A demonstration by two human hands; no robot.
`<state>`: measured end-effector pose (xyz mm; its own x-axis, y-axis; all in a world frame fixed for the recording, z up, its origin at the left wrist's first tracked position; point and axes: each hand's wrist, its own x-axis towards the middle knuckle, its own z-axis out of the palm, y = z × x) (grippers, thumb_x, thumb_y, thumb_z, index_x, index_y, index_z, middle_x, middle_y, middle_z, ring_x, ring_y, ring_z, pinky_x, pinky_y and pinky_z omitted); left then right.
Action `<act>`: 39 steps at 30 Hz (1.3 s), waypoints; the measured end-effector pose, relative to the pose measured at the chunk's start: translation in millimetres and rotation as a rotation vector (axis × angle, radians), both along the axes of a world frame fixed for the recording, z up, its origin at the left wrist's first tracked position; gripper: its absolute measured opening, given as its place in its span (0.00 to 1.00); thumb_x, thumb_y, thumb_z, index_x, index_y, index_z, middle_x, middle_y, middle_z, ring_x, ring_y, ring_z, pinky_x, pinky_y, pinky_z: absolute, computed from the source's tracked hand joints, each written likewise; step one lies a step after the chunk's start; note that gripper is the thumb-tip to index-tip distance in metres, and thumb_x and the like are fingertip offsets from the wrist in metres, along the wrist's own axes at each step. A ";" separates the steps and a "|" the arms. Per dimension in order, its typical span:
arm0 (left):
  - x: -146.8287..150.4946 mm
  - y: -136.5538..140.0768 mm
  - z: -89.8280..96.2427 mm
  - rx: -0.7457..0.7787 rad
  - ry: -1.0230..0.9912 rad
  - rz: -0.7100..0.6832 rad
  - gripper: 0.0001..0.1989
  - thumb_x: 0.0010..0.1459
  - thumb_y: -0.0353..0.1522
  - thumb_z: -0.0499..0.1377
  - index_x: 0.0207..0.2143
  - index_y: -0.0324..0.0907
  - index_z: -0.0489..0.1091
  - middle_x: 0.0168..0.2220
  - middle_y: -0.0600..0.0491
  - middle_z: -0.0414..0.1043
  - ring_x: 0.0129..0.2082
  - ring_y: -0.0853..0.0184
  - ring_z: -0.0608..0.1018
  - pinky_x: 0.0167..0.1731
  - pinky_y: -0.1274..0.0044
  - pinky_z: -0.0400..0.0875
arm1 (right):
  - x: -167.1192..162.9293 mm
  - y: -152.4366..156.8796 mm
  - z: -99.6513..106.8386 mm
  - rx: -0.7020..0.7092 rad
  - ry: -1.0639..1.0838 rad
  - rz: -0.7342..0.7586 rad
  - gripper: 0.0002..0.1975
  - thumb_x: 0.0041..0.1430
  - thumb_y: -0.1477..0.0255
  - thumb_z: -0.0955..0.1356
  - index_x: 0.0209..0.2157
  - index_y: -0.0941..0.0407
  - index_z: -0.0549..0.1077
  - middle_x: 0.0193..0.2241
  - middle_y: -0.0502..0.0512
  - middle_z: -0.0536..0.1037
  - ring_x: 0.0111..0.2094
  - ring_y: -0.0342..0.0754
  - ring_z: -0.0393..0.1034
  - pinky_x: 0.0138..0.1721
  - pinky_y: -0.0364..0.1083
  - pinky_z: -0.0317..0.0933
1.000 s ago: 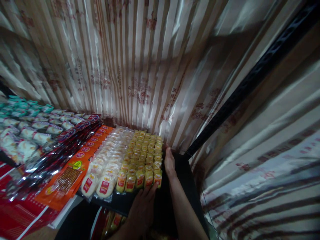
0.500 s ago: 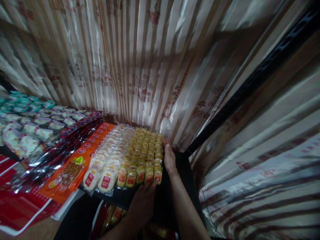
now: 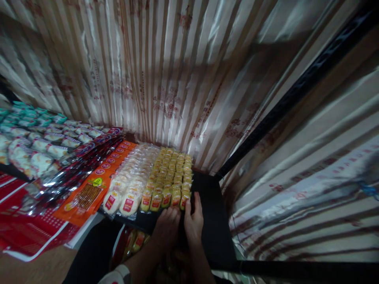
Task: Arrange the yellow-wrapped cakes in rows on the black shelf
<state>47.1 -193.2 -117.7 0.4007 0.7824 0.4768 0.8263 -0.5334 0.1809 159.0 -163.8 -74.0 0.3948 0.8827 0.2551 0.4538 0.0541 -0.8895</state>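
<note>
Small yellow-wrapped snack packets (image 3: 171,173) stand in several tight rows on a black shelf (image 3: 211,209). The front ones show red and orange labels. My left hand (image 3: 167,227) is at the front of these rows, its bent fingers against or just before the middle packets; it holds nothing that I can see. My right hand (image 3: 194,223) is at the front right corner, thumb and fingers apart and stretched forward, near the rightmost front packet. To the left of the yellow rows lie clear-wrapped white rice crackers (image 3: 128,201) in two rows.
Further left are an orange bag of stick snacks (image 3: 89,193), dark shiny packs (image 3: 65,173), white packets (image 3: 44,156) and green packets (image 3: 29,116). A red basket (image 3: 32,232) stands low left. More packets sit in a container (image 3: 134,240) below. Striped curtain (image 3: 166,79) and black post (image 3: 284,94) bound the shelf.
My right hand has come back from the right side of the yellow rows to their front corner. My left hand has shifted slightly left, its fingers more bent. The view has moved a little.
</note>
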 end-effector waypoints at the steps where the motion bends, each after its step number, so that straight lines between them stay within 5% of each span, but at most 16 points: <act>1: 0.6 -0.1 4.4 -0.033 -0.005 0.017 0.18 0.60 0.28 0.44 0.48 0.36 0.65 0.47 0.44 0.70 0.48 0.62 0.70 0.49 0.68 0.64 | -2.5 -2.9 -0.5 0.036 -0.043 0.005 0.29 0.57 0.57 0.59 0.56 0.58 0.62 0.59 0.61 0.59 0.60 0.53 0.51 0.61 0.55 0.44; 7: 2.3 -0.6 23.7 -0.120 -0.010 0.125 0.17 0.59 0.29 0.48 0.48 0.35 0.66 0.46 0.44 0.70 0.46 0.60 0.71 0.47 0.68 0.67 | -7.5 -11.4 -10.3 0.027 -0.058 0.007 0.28 0.58 0.58 0.58 0.57 0.56 0.60 0.57 0.60 0.64 0.57 0.54 0.57 0.57 0.57 0.51; 14: 3.0 2.3 21.2 -0.077 -0.013 0.056 0.18 0.59 0.28 0.48 0.51 0.34 0.63 0.48 0.43 0.69 0.49 0.61 0.69 0.51 0.67 0.64 | -9.1 -9.6 -19.3 0.035 -0.075 0.118 0.29 0.59 0.60 0.57 0.60 0.56 0.56 0.60 0.59 0.57 0.60 0.52 0.51 0.60 0.56 0.47; 18: 3.1 2.4 24.2 -0.140 -0.019 0.095 0.20 0.59 0.27 0.47 0.54 0.33 0.60 0.50 0.41 0.67 0.51 0.61 0.68 0.50 0.68 0.66 | -12.4 -9.9 -19.9 -0.011 -0.053 0.051 0.32 0.59 0.59 0.57 0.62 0.55 0.49 0.62 0.58 0.55 0.60 0.54 0.52 0.59 0.57 0.49; 26: 1.0 2.5 16.2 -0.045 -0.015 0.088 0.21 0.60 0.27 0.44 0.54 0.31 0.60 0.53 0.40 0.66 0.54 0.61 0.67 0.52 0.69 0.65 | -10.0 -3.1 -25.8 -0.010 -0.070 0.090 0.29 0.59 0.60 0.54 0.60 0.55 0.55 0.59 0.56 0.60 0.60 0.51 0.54 0.59 0.55 0.49; 33: -1.3 3.4 26.7 0.016 -0.128 0.074 0.18 0.59 0.26 0.44 0.48 0.33 0.65 0.47 0.42 0.69 0.49 0.62 0.70 0.49 0.70 0.68 | -8.4 -9.0 -16.5 0.056 -0.130 0.058 0.33 0.59 0.59 0.56 0.61 0.63 0.49 0.63 0.62 0.51 0.64 0.53 0.42 0.62 0.57 0.41; 39: -10.3 -14.3 31.2 -0.129 -0.245 0.027 0.14 0.53 0.23 0.47 0.40 0.36 0.68 0.41 0.46 0.69 0.43 0.64 0.70 0.44 0.73 0.70 | -5.1 -65.5 -8.5 0.090 0.067 -0.004 0.28 0.60 0.61 0.58 0.58 0.60 0.56 0.54 0.66 0.66 0.53 0.52 0.63 0.52 0.53 0.59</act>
<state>36.8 -207.5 -86.5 0.2639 0.8517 0.4526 0.7632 -0.4713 0.4419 153.9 -229.3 -82.5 0.4168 0.8559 0.3062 0.3938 0.1336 -0.9095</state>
